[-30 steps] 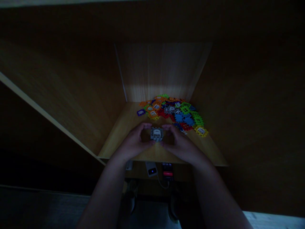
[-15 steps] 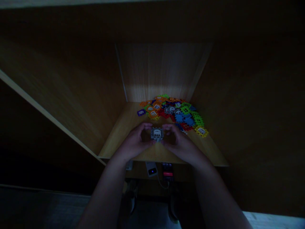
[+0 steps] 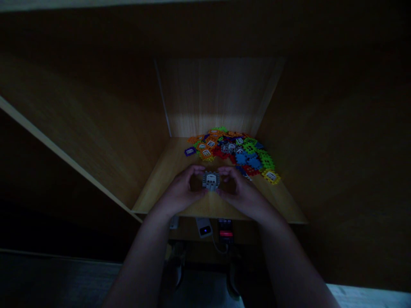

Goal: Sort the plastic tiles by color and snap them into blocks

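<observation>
A small grey toy building block point(image 3: 211, 180), with notched edges and a white window on its face, is held between my two hands above the shelf board. My left hand point(image 3: 188, 186) grips its left side, thumb at the near lower corner and fingers at the far one. From the right, my right hand point(image 3: 236, 186) closes on it the same way. Just beyond the hands lies a pile of colourful interlocking plastic tiles, with orange tiles point(image 3: 211, 143), blue tiles point(image 3: 245, 159) and green tiles point(image 3: 266, 160); several carry white windows.
A wooden shelf board point(image 3: 157, 188) lies beneath, with wooden panels at both sides and a back panel point(image 3: 212, 94). A purple tile point(image 3: 190, 151) and a yellow tile point(image 3: 271, 176) flank the pile. Below the front edge are a white device point(image 3: 203, 223) and a phone point(image 3: 225, 226) with a cable.
</observation>
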`<state>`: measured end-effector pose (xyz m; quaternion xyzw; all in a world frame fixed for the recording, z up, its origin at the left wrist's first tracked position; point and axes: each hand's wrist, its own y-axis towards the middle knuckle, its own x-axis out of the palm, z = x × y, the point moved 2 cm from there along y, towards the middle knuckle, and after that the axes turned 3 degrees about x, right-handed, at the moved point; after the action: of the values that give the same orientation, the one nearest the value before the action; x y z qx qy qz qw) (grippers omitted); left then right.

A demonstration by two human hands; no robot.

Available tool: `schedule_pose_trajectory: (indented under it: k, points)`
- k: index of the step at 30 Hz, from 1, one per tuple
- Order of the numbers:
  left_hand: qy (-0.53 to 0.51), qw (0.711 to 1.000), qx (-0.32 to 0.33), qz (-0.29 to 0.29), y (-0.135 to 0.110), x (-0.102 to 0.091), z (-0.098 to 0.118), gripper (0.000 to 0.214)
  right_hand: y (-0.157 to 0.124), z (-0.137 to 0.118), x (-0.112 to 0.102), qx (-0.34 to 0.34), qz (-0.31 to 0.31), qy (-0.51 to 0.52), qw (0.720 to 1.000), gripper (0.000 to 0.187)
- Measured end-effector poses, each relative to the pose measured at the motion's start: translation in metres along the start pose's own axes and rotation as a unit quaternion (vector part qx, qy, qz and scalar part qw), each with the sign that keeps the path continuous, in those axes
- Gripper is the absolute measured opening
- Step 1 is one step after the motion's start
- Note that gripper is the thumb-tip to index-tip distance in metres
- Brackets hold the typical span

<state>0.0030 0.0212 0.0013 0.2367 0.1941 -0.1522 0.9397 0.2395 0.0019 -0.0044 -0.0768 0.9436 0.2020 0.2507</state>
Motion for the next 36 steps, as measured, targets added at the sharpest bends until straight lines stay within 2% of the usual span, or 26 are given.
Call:
schedule_pose_trajectory:
  k: [18, 24, 27, 32, 36]
  points:
    - [0.002, 1.0, -0.006, -0.002, 0.001, -0.001, 0.006, 0.062, -0.001, 0.003, 0.001, 0.008, 0.004, -0.016, 1.0, 0.053]
    - [0.005, 1.0, -0.005, 0.004, 0.001, -0.003, 0.007, 0.063, -0.001, 0.0, 0.0, 0.018, 0.01, -0.024, 1.0, 0.048]
    - [0.001, 1.0, -0.006, 0.019, 0.002, -0.003, 0.007, 0.055, -0.001, -0.004, -0.001, 0.019, 0.02, -0.039, 0.999, 0.04]
    - [0.008, 0.999, -0.022, 0.046, 0.006, -0.004, 0.004, 0.048, 0.0, -0.012, -0.006, -0.009, 0.062, -0.159, 0.985, 0.025]
    - [0.013, 0.998, -0.033, 0.059, 0.008, -0.005, 0.002, 0.043, 0.012, -0.015, -0.014, 0.022, 0.086, -0.332, 0.939, 0.035]
